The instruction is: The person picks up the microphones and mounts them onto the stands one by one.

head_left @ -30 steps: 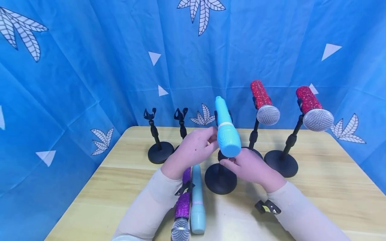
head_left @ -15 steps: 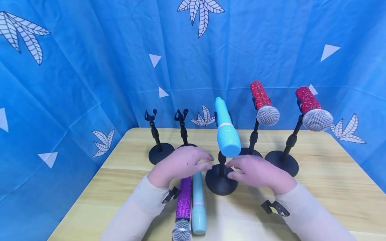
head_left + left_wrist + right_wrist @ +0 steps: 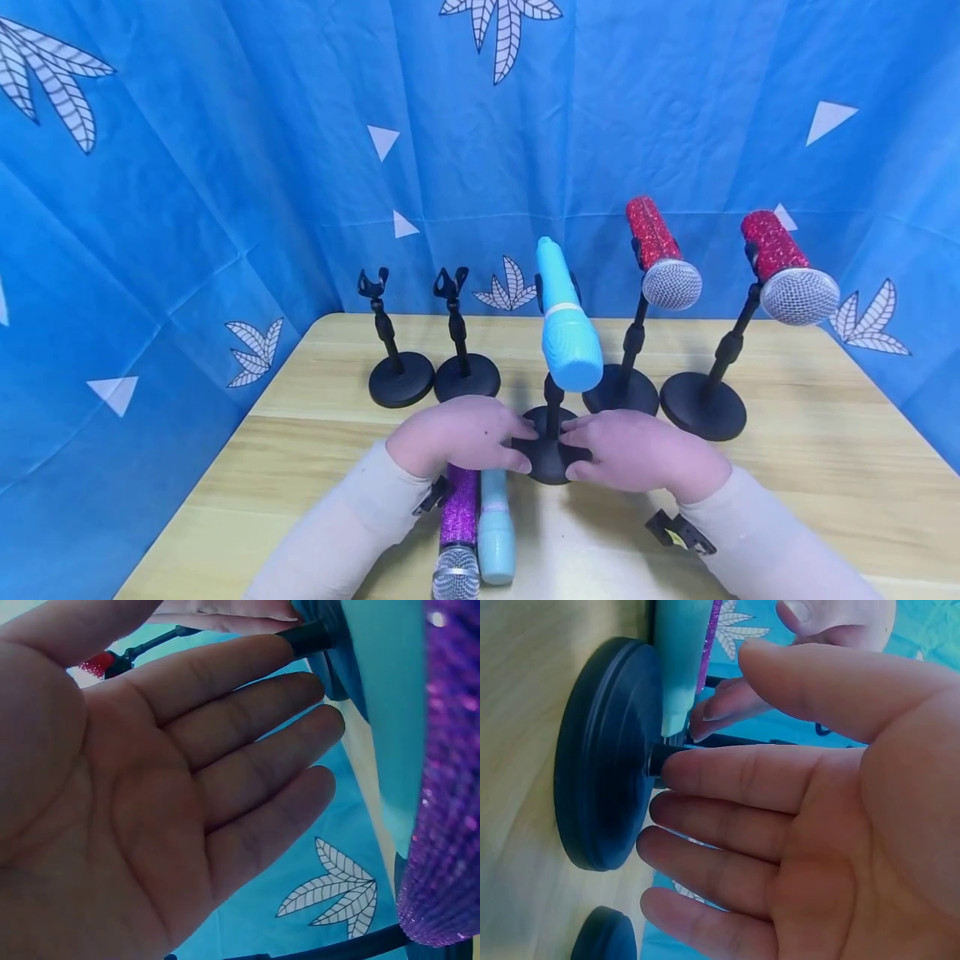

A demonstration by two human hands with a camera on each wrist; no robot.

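Observation:
A light blue microphone (image 3: pixel 570 342) rests tilted in the clip of the middle black stand, its head toward the camera. My left hand (image 3: pixel 467 435) is at the left side of that stand's round base (image 3: pixel 550 460), my right hand (image 3: pixel 643 452) at its right side. In the left wrist view the left hand's (image 3: pixel 172 772) fingers are nearly straight. The right wrist view shows the right hand (image 3: pixel 795 825) with extended fingers beside the base (image 3: pixel 615 757) and pole; whether they touch is unclear. A purple microphone (image 3: pixel 459 512) and a pale blue one (image 3: pixel 495 533) lie below the left hand.
Two stands with bare clips, one at the left (image 3: pixel 401 379) and one beside it (image 3: pixel 467 377), stand at the back. Two stands at the right hold red glitter microphones (image 3: pixel 652 233) (image 3: pixel 772 246). A blue patterned cloth (image 3: pixel 480 150) hangs behind the wooden table (image 3: pixel 300 450).
Both hands have come down from beneath the blue microphone, away from the stand's upper part, to either side of its base. The stand itself looks unmoved.

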